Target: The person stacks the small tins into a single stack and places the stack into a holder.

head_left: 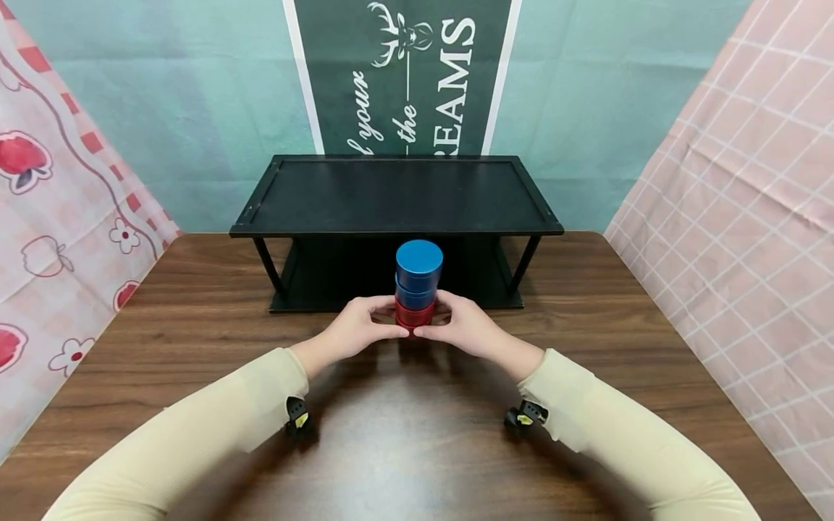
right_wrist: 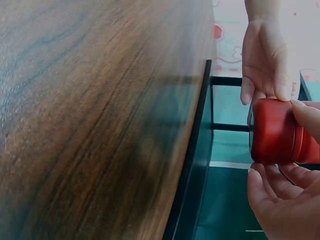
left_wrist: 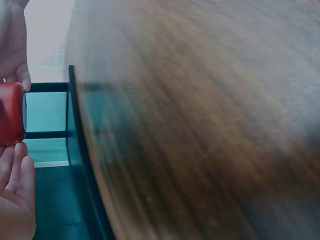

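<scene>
A blue round tin (head_left: 419,273) stands on top of a red round tin (head_left: 415,314), in front of the black shelf's opening in the head view. My left hand (head_left: 357,323) holds the red tin from the left, thumb at the front and fingers behind. From the right, my right hand (head_left: 465,325) grips the same tin in a mirrored way. Both hands also show in the right wrist view around the red tin (right_wrist: 275,132), whose underside appears raised off the tabletop. The left wrist view catches only part of the red tin (left_wrist: 11,114) at its left edge.
A two-level black shelf (head_left: 404,195) stands at the back of the wooden table (head_left: 404,434). Behind it hangs a green cloth (head_left: 195,94) with a dark printed panel. Patterned cloths flank the table: a fruit print (head_left: 59,239) left, a pink grid (head_left: 736,195) right.
</scene>
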`<state>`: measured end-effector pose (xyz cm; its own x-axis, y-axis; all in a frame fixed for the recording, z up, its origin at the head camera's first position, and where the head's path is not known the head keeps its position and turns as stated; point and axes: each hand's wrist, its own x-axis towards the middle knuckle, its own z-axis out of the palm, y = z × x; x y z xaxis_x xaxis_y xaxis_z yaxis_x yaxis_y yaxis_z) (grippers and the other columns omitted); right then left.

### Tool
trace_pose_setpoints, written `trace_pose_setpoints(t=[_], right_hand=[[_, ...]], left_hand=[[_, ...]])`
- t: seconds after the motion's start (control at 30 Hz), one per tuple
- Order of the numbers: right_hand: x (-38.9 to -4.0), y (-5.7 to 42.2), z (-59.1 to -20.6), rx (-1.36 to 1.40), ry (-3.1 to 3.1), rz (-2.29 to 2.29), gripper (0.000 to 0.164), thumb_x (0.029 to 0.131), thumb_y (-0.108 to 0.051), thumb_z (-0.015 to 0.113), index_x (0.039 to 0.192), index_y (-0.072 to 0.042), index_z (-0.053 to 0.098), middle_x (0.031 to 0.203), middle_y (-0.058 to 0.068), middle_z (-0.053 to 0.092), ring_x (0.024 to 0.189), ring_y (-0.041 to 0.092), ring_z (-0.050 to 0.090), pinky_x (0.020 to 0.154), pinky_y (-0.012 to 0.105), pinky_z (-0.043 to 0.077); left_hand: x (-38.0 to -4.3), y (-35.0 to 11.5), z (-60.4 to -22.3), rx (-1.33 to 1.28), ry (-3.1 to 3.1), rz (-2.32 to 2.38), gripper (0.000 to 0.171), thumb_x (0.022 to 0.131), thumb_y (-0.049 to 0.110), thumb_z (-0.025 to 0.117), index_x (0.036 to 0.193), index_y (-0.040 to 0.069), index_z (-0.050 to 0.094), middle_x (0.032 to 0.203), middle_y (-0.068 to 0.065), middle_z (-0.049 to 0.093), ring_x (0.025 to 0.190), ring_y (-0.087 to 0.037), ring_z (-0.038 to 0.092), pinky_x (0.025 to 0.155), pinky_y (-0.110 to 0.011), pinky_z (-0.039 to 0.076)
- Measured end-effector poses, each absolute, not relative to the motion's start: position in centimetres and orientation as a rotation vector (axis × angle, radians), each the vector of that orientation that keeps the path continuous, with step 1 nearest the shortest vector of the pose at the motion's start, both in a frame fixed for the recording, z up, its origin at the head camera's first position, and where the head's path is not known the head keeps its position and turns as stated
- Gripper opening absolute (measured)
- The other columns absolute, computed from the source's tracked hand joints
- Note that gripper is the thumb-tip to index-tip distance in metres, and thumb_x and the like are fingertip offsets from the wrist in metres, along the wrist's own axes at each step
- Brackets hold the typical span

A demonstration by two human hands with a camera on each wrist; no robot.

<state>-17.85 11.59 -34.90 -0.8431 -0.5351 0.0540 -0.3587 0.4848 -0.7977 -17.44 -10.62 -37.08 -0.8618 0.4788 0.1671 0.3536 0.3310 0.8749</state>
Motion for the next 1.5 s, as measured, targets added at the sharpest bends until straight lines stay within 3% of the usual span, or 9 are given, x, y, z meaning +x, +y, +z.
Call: trace_pose_setpoints(t=[0.37, 0.73, 1.5], right_hand=[[-18.0, 11.6, -32.3, -0.812, 2.586, -1.342, 0.048, 0.083, -0.027, 0.072, 0.124, -0.011, 0.056, 0.109, 0.003, 0.064, 0.095, 0.016, 0.06, 0.081, 0.037, 0.05], [-19.5, 11.4, -28.2, -0.809, 2.585, -1.496, 0.047, 0.085, -0.026, 0.07, 0.125, -0.007, 0.056, 0.113, 0.005, 0.063, 0.099, 0.016, 0.059, 0.082, 0.033, 0.05], [-24.5, 11.8, -24.6, -0.82, 2.696, -1.334, 0.058, 0.09, -0.04, 0.059, 0.138, -0.011, 0.044, 0.131, 0.006, 0.053, 0.113, 0.02, 0.053, 0.094, 0.043, 0.042]], left_hand=[[-18.0, -10.7, -33.9, 0.833, 2.455, 1.62, 0.045, 0.079, 0.02, 0.076, 0.121, 0.009, 0.062, 0.105, -0.003, 0.066, 0.097, -0.014, 0.06, 0.081, -0.031, 0.051], [-20.0, -10.7, -28.7, 0.917, 2.533, 1.583, 0.045, 0.08, 0.02, 0.075, 0.121, 0.008, 0.062, 0.102, -0.004, 0.068, 0.094, -0.014, 0.062, 0.083, -0.034, 0.05], [-25.0, -10.5, -24.0, 0.829, 2.577, 1.415, 0.051, 0.085, 0.031, 0.069, 0.129, 0.011, 0.056, 0.119, -0.004, 0.062, 0.108, -0.015, 0.058, 0.095, -0.035, 0.043]])
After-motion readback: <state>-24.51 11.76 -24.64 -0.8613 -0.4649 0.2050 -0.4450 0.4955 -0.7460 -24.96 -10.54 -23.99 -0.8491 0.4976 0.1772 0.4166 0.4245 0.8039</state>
